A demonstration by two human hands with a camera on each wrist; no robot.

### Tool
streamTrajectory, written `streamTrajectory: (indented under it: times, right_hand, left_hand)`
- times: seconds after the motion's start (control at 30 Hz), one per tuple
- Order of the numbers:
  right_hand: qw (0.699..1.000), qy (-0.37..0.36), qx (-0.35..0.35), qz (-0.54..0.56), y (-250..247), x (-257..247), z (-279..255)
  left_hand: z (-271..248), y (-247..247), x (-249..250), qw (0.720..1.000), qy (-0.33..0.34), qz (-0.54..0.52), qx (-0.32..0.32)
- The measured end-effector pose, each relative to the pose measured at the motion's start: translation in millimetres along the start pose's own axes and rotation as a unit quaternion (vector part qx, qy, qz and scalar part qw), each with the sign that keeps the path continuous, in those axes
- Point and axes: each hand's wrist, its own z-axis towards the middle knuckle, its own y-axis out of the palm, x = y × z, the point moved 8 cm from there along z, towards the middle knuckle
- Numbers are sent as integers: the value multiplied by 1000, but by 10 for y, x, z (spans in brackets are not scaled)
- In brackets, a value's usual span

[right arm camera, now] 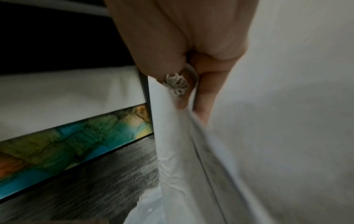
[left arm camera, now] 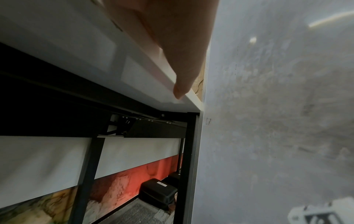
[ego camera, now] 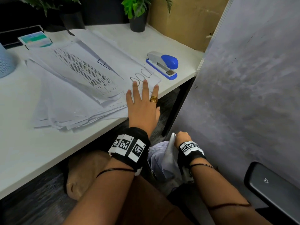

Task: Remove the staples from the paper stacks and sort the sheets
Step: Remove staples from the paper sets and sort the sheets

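Observation:
Loose white paper stacks (ego camera: 78, 95) lie fanned across the white desk (ego camera: 24, 151), a printed table sheet (ego camera: 84, 69) uppermost. My left hand (ego camera: 142, 95) lies flat with straight fingers on the corner of a sheet with handwriting (ego camera: 146, 75) at the desk's front edge. Its thumb (left arm camera: 182, 68) hangs past the edge. My right hand (ego camera: 182, 138) is below desk level by my lap. It grips the top edge of a white sheet bundle (ego camera: 167, 158), fingers (right arm camera: 203, 94) curled round it. Whether that bundle (right arm camera: 172, 136) is paper or a plastic bag I cannot tell.
A blue and white stapler (ego camera: 164, 64) stands at the desk's right end. A grey partition (ego camera: 251, 95) walls off the right side. Potted plants (ego camera: 138, 21) stand at the back, a pale blue object (ego camera: 6, 62) at far left. A black desk leg (ego camera: 177, 108) and a chair armrest (ego camera: 272, 189) are close by.

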Motion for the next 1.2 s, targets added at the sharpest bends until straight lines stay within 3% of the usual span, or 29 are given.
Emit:
streamTrajectory:
  times: [0.3,0.43,0.5,0.57,0.73,0.8,0.9,1.0,1.07,1.13,1.2]
  right_hand:
    - [992,16,-71,106,951,104,532]
    - [981,44,-94,163,1307,185,417]
    - [978,25,-53,199,1304,104,404]
    - [984,-2,-21,178,1240,23,416]
    - [991,-9,-128,45,1693,153,576]
    - [994,-15,-105,38,1659,150,611]
    - [991,-50,13,127,1186,-3,547]
    - [937,-133,187,264,297,-277,233]
    - [867,-202,318,325,-378,-464,-169]
    - [778,-270,441,356,-1031,-645,-650]
    - [729,-296,508,351,-1533,-805,-912]
  left_hand:
    - [-23,21,16,996,8,53,65]
    - [-29,11,20,995,7,75,66]
    - [-36,17,21,995,1,84,54]
    - [-26,19,23,995,-3,88,50]
    - [-29,12,11,993,2,104,53]
    - [-16,3,16,994,5,103,46]
    - [-12,27,9,994,-2,105,14]
    - [-10,59,10,997,-10,76,-20]
    - [-9,5,6,998,-13,56,-38]
    - [-13,-73,9,997,-11,30,-71]
    - [-34,-113,17,994,-17,-4,-108]
